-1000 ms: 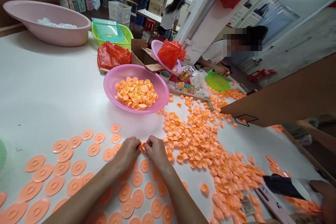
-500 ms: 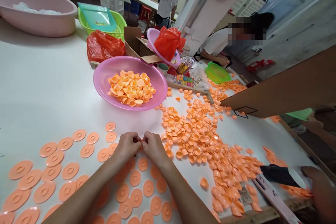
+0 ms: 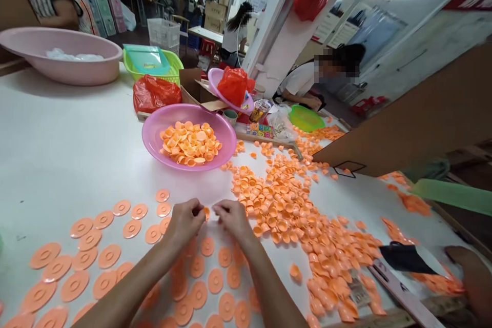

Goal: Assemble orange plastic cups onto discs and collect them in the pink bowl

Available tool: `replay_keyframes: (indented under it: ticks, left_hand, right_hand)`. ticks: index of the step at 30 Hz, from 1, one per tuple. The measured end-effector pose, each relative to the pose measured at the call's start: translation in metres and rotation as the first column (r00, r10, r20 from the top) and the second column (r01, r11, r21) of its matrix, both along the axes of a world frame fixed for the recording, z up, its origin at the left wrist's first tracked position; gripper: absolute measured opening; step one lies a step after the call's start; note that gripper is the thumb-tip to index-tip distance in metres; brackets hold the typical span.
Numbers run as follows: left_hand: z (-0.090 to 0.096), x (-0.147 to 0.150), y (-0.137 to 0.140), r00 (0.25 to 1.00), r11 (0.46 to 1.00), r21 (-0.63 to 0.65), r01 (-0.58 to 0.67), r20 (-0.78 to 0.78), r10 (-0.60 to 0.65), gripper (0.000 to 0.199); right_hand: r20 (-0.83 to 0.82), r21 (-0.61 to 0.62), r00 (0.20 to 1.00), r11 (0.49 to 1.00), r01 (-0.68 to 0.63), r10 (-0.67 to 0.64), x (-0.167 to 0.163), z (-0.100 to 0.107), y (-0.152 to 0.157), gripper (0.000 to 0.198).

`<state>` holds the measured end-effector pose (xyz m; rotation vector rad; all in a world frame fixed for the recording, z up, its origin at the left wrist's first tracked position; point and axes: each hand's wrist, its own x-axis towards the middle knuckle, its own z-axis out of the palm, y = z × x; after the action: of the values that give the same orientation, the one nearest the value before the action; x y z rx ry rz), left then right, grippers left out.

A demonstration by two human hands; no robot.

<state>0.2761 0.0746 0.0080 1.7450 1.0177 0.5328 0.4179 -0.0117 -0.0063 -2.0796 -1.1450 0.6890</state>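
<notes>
My left hand is closed in a pinch on a small orange plastic cup, held just above the white table. Close by on its right is my right hand, fingertips pressed together and apart from the cup; whatever they hold, if anything, is too small to make out. Flat orange discs with a raised ring in the middle lie spread below and left of my hands. To the right spreads a big heap of loose orange cups. Ahead, a pink basin contains more of these cups.
A brown cardboard panel leans across the right side. Behind the basin are a red plastic bag, an open carton and a green basket. A larger pink tub stands at far left. Co-workers sit around the table.
My hands, earlier touching at the fingertips, have parted a little, and the small cup now shows at my left fingers. The head view has tilted up slightly.
</notes>
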Motion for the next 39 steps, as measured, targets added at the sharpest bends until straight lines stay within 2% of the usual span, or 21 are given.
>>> replay_keyframes:
  ticks: [2, 4, 6, 7, 9, 11, 13, 16, 18, 21, 24, 27, 30, 35, 37, 39]
  left_hand:
    - [0.038, 0.004, 0.025, 0.993, 0.986, 0.140, -0.093, 0.090, 0.081, 0.013]
    - [0.073, 0.006, 0.058, 0.957, 0.933, 0.254, -0.256, 0.205, 0.207, 0.011]
    - [0.094, 0.000, 0.087, 0.929, 0.896, 0.290, -0.337, 0.255, 0.267, 0.014]
    - [0.096, -0.008, 0.097, 0.937, 0.898, 0.301, -0.321, 0.238, 0.256, 0.016]
    - [0.083, -0.030, 0.106, 0.983, 0.933, 0.314, -0.178, 0.103, 0.153, 0.015]
    - [0.052, -0.056, 0.104, 0.993, 0.959, 0.283, -0.003, -0.112, 0.036, 0.015]
    - [0.016, -0.074, 0.099, 0.955, 0.963, 0.269, 0.028, -0.291, 0.053, 0.018]
    - [-0.025, -0.068, 0.088, 0.907, 0.954, 0.299, 0.016, -0.405, 0.111, 0.024]
    - [-0.037, -0.045, 0.074, 0.918, 0.951, 0.286, 0.118, -0.396, 0.005, 0.021]
    - [-0.042, -0.004, 0.042, 0.923, 0.918, 0.260, 0.298, -0.324, -0.208, 0.018]
    - [-0.048, 0.017, 0.012, 0.914, 0.900, 0.247, 0.360, -0.287, -0.286, 0.017]
    - [-0.057, 0.016, 0.002, 0.920, 0.906, 0.223, 0.360, -0.247, -0.305, 0.011]
    - [-0.061, 0.012, 0.004, 0.929, 0.919, 0.182, 0.349, -0.196, -0.314, 0.008]
    - [-0.052, 0.011, 0.007, 0.941, 0.942, 0.131, 0.310, -0.183, -0.285, 0.008]
    - [-0.047, 0.010, 0.010, 0.958, 0.966, 0.045, 0.254, -0.151, -0.245, 0.009]
    - [-0.043, 0.010, 0.014, 0.971, 0.975, -0.098, 0.198, -0.113, -0.209, 0.020]
  right_hand:
    - [0.196, 0.042, 0.979, 0.998, 0.053, -0.060, 0.021, 0.007, -0.009, 0.032]
    - [0.385, 0.010, 0.920, 0.998, 0.068, -0.067, 0.037, 0.008, -0.017, 0.042]
    - [0.485, -0.045, 0.874, 0.997, 0.068, -0.037, 0.046, 0.002, -0.023, 0.037]
    - [0.506, -0.049, 0.862, 0.996, 0.072, -0.037, 0.048, -0.002, -0.024, 0.033]
    - [0.505, -0.009, 0.860, 0.996, 0.089, -0.072, 0.048, -0.011, -0.024, 0.028]
    - [0.454, 0.059, 0.882, 0.992, 0.111, -0.126, 0.045, -0.017, -0.022, 0.026]
    - [0.353, 0.112, 0.920, 0.984, 0.137, -0.169, 0.038, -0.018, -0.017, 0.022]
    - [0.159, 0.145, 0.968, 0.975, 0.171, -0.194, 0.026, -0.015, -0.007, 0.015]
    - [0.039, 0.156, 0.981, 0.971, 0.183, -0.191, 0.019, -0.014, -0.001, 0.013]
    - [-0.103, 0.121, 0.975, 0.971, 0.208, -0.196, 0.013, -0.014, 0.004, 0.012]
    - [-0.149, 0.039, 0.973, 0.982, 0.186, -0.179, 0.011, -0.019, 0.004, 0.011]
    - [-0.110, -0.031, 0.985, 0.991, 0.132, -0.135, 0.008, -0.024, 0.005, 0.012]
    - [-0.080, -0.061, 0.990, 0.991, 0.115, -0.120, 0.003, -0.025, 0.012, 0.013]
    - [-0.052, -0.127, 0.993, 0.987, 0.100, -0.107, -0.007, -0.016, 0.024, 0.015]
    - [-0.075, -0.139, 0.992, 0.987, 0.085, -0.097, -0.009, -0.011, 0.025, 0.015]
    - [-0.083, -0.141, 0.993, 0.988, 0.068, -0.080, -0.010, -0.008, 0.025, 0.016]
